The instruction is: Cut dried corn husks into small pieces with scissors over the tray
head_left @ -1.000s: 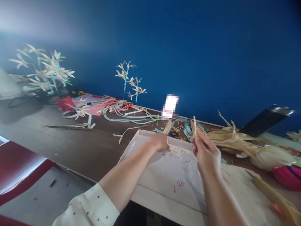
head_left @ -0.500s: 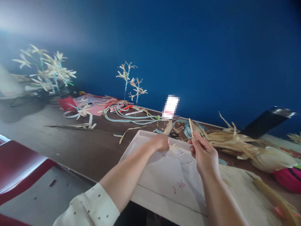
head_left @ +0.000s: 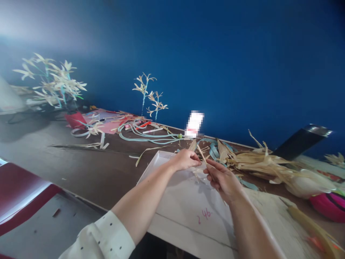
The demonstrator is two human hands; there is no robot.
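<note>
Head view, centre of frame: left hand (head_left: 185, 159) and right hand (head_left: 222, 178) meet over the far edge of the white tray (head_left: 172, 187) – both pinch narrow on one thin straw strip (head_left: 201, 154), which slants up and left from the right fingertips past the left thumb. Right of the hands, a pile of dried husks (head_left: 258, 162) lies on the brown table (head_left: 88, 169), with light-blue ribbon coils (head_left: 140, 133) behind – straw flowers (head_left: 54, 81) upper left, a dark flask (head_left: 302, 141) right of centre.
</note>
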